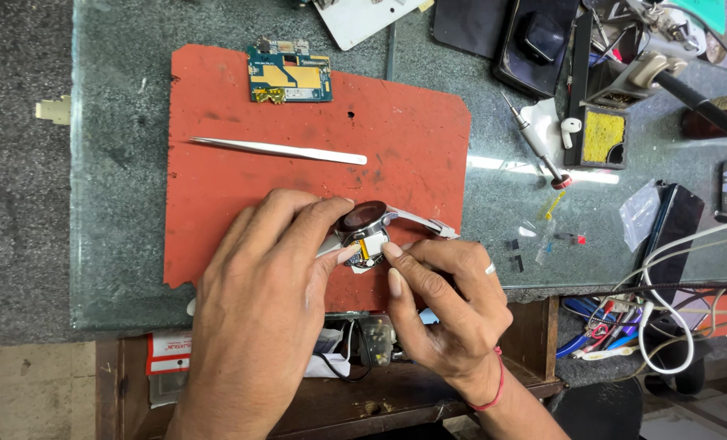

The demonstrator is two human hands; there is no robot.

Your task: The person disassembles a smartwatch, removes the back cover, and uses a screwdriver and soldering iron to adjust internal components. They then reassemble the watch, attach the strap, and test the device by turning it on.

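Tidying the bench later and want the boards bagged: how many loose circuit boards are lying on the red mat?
1. A blue-green circuit board lies at the top edge of the red mat, above the white tweezers. More could be hidden under the hands.

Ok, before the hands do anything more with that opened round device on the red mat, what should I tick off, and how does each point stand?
1. Device steadied: left hand grips the opened round device from its side. Ok.
2. Right hand fingertips at the small exposed board inside. Ok.
3. Work sits over the red mat, not bare glass. Ok.
4. Tweezers lie free on the mat above the hands. Ok.
5. Screwdriver lies to the right, off the mat. Ok.
6. Loose screws accounted for: too small to see. Cannot tell.
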